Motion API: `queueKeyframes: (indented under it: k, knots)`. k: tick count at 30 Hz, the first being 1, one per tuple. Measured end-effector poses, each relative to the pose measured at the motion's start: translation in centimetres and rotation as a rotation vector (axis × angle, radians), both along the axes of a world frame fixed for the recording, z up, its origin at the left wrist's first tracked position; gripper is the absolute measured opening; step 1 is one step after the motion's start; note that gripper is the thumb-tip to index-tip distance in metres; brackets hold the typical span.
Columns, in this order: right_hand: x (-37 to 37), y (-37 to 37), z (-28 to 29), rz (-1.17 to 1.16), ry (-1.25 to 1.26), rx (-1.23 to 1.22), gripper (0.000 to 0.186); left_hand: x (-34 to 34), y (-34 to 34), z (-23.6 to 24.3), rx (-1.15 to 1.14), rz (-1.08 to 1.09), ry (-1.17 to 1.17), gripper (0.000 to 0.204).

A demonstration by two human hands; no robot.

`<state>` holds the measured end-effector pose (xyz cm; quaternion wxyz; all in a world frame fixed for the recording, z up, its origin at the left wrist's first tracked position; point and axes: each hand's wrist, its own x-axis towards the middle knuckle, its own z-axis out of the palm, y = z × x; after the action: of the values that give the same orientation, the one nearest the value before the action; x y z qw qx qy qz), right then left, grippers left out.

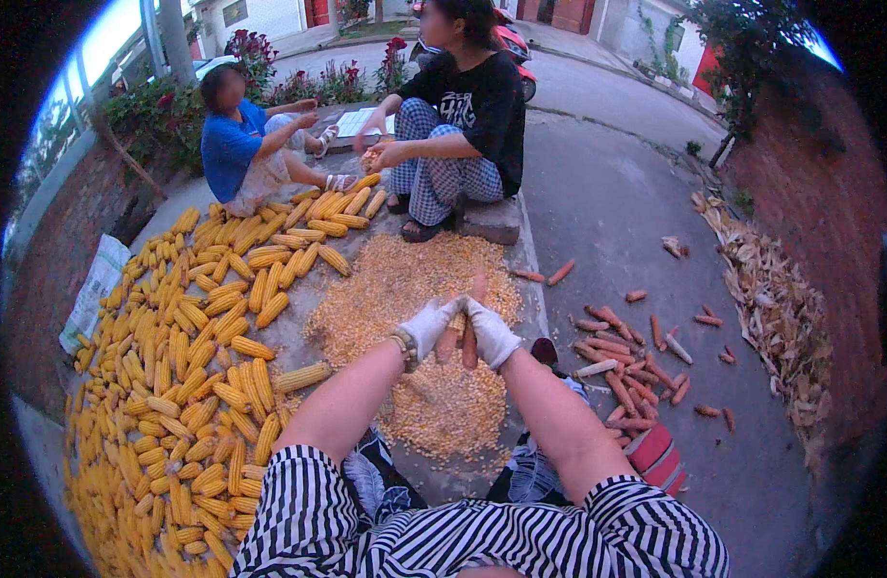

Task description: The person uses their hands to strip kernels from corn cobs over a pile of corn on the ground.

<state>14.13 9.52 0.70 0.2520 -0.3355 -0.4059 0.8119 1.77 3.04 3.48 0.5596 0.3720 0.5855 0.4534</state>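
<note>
Both my hands wear white gloves and meet in front of me over a wide heap of loose yellow corn kernels (pixel 443 409). My left hand (pixel 428 327) is closed around a reddish corn cob (pixel 447 345), which points down toward the heap. Beside it, my right hand (pixel 493 333) grips a second reddish cob (pixel 469 351). The two cobs lie against each other, partly hidden by my fingers. A few yellow kernels seem to remain on the part between my hands. Whole yellow corn ears (pixel 193 376) cover the ground to my left, one lying close to my left forearm.
Stripped cobs (pixel 636 371) lie scattered at right, near a red and grey object (pixel 655 460). Dry husks (pixel 776 318) line the right wall. Ahead sit a person in black (pixel 477 106) and a person in blue (pixel 234 144). A white sack (pixel 97 289) lies at far left.
</note>
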Motion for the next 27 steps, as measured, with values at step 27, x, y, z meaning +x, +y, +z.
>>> queueKeyframes:
  k: [27]
  knots:
    - [-0.2, -2.7, 4.1, 0.171, 0.057, -0.092, 0.035, -2.9, 0.9, -6.1, 0.412, 0.02, 0.793, 0.036]
